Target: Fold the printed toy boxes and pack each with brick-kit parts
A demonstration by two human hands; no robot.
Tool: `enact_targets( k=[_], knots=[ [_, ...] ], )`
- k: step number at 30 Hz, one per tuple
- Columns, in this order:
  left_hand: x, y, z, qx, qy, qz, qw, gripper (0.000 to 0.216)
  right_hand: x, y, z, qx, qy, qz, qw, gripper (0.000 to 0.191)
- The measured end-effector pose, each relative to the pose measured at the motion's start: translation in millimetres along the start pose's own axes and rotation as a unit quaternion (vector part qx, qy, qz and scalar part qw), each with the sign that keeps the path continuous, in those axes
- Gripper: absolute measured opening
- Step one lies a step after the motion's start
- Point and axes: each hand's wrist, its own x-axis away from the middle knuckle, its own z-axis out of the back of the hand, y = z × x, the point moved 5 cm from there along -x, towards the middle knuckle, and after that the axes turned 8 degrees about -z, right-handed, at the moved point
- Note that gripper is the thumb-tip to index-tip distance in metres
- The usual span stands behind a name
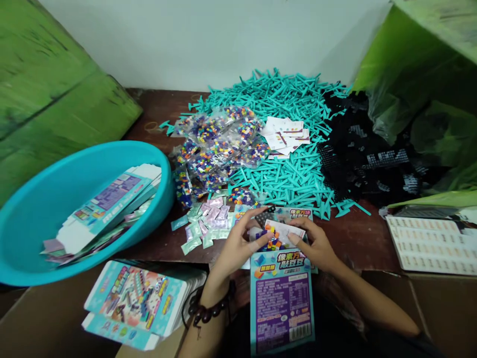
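Bagged beads [212,144] heaped on plastic sprues [283,174], on a table [357,233]
A plastic basin [22,233] is placed at left, with flat cartons [108,209] inside; sachets [201,223] are laid before the beads, and a printed carton [281,303] is set nearest the front.

the only view comes from a camera worn on the person's head, facing forward and down across the worktop [156,112] toward a pale wall [208,40] at twelve o'clock. it sits close above the work: the left hand [238,243] and the right hand [315,243] appear large just below centre, toward six o'clock, entering from the lower edge. the wide framing also takes in a teal plastic basin [115,151] at nine o'clock.
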Motion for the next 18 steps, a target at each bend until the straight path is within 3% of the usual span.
enact_targets(
  k=[5, 8, 12, 18],
  knots=[
    [-4, 8, 7, -0.038, -0.029, -0.018, 0.999, 0.06, 2, -7, 1, 0.062, -0.004, 0.015, 0.998, 0.018],
    [-2, 4, 7, -0.062, -0.052, -0.013, 0.997, 0.06, 1, -12, 3, 0.061, -0.095, -0.022, 0.993, 0.024],
    [0, -1, 10, -0.082, -0.069, -0.002, 0.994, 0.061, 1, -16, 8, 0.062, -0.203, -0.051, 0.976, 0.05],
    [-1, 7, 7, -0.12, -0.155, -0.078, 0.978, 0.036, 0, -18, 5, 0.13, -0.172, 0.011, 0.977, 0.03]
  ],
)
